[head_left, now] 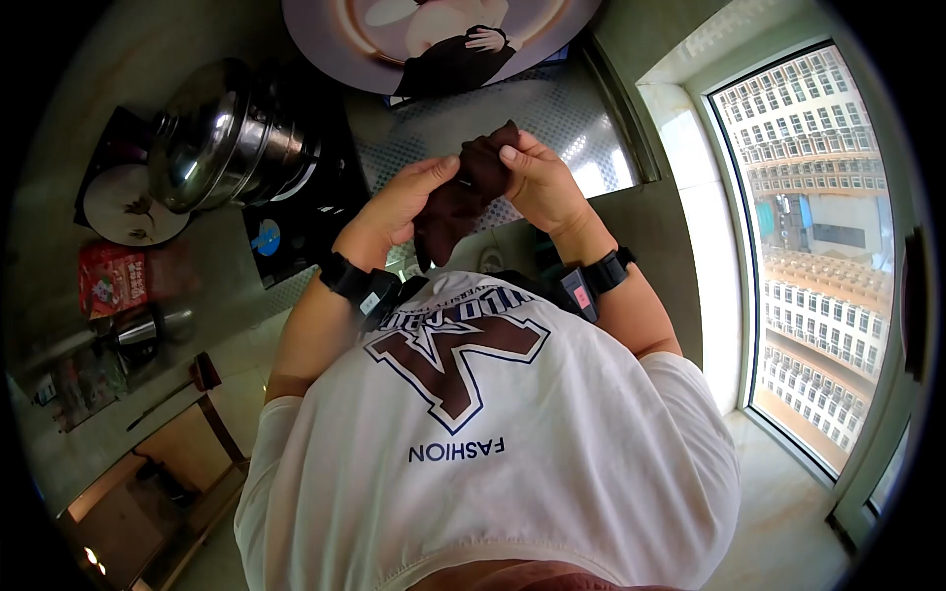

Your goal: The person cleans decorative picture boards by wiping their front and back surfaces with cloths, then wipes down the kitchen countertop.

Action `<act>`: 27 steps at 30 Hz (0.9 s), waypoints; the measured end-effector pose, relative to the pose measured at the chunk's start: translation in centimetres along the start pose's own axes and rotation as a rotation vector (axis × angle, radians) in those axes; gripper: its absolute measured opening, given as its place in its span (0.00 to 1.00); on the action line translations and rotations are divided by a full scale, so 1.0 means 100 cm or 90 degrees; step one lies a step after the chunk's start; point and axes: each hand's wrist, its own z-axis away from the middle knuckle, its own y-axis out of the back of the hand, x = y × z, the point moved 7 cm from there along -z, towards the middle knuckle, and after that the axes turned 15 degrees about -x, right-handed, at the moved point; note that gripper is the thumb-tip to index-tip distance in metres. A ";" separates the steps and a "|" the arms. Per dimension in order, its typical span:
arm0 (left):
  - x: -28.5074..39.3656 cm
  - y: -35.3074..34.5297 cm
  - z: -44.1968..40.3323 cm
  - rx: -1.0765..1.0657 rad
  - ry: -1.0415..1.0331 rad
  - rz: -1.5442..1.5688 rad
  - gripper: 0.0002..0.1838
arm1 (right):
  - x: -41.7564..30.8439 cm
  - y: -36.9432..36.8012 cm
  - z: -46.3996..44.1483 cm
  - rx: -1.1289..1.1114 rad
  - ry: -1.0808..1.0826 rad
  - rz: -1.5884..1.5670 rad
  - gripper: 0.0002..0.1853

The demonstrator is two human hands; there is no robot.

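A dark brown cloth (pixel 455 212) is bunched between my two hands, in front of my chest. My left hand (pixel 409 197) pinches its left side, the thumb lying over the fabric and a loose end hanging below. On the other side, my right hand (pixel 544 182) grips the upper part between thumb and fingers. Folds hide some fingertips. Behind the cloth is a patterned metallic-looking surface (pixel 394 148), with a large round plate-like thing (pixel 345 49) bearing a printed picture beyond it.
To the left, a lidded metal pot (pixel 222 138) stands on a black stove (pixel 315 222), beside a flower-patterned plate (pixel 133 202) and a red packet (pixel 113 279). A window (pixel 813 246) is at the right. Black straps are on both my wrists.
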 end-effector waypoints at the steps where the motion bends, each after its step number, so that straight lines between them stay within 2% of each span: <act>1: -0.001 -0.002 -0.001 -0.022 0.006 0.006 0.20 | -0.001 -0.004 0.001 -0.022 -0.019 0.002 0.16; 5: 0.014 0.001 0.002 -0.004 -0.064 -0.038 0.15 | -0.019 -0.005 0.005 -0.055 0.011 0.126 0.20; 8: 0.037 0.018 0.012 0.129 -0.132 -0.149 0.10 | -0.041 0.015 0.014 0.108 -0.019 0.404 0.24; 9: 0.039 0.019 0.011 0.127 -0.134 -0.152 0.10 | -0.044 0.020 0.014 0.107 -0.016 0.407 0.24; 11: 0.042 0.028 0.010 0.180 -0.117 -0.182 0.17 | -0.047 0.048 0.020 0.228 -0.095 0.576 0.24; 12: 0.044 0.026 0.007 0.177 -0.122 -0.187 0.17 | -0.047 0.053 0.019 0.227 -0.088 0.579 0.24; 14: 0.051 0.024 0.008 0.244 -0.137 -0.340 0.28 | -0.053 0.056 0.019 0.236 -0.033 0.680 0.22; 15: 0.052 0.025 0.007 0.243 -0.139 -0.342 0.28 | -0.052 0.061 0.019 0.236 -0.030 0.681 0.22; 17: 0.047 0.015 -0.004 0.107 -0.049 -0.474 0.36 | -0.060 0.066 0.019 0.294 -0.011 0.733 0.20; 18: 0.045 0.015 -0.008 0.085 0.008 -0.480 0.27 | -0.060 0.065 0.019 0.294 -0.011 0.732 0.20; 19: 0.046 0.014 -0.009 0.085 0.010 -0.480 0.27 | -0.065 0.057 0.020 0.306 0.019 0.748 0.18; 21: 0.068 -0.003 -0.004 0.262 -0.062 -1.021 0.18 | -0.073 0.044 0.024 0.322 0.043 0.758 0.15; 22: 0.073 -0.008 -0.001 0.308 -0.048 -1.022 0.13 | -0.074 0.039 0.023 0.302 0.008 0.791 0.14; 23: 0.073 -0.010 -0.002 0.304 -0.044 -1.022 0.13 | -0.073 0.038 0.022 0.281 -0.026 0.823 0.13; 24: 0.077 -0.011 -0.001 0.335 -0.059 -1.031 0.12 | -0.075 0.036 0.021 0.261 0.013 0.900 0.11; 27: 0.084 -0.003 -0.004 0.381 -0.080 -1.058 0.09 | -0.083 0.035 0.020 0.269 0.000 0.981 0.11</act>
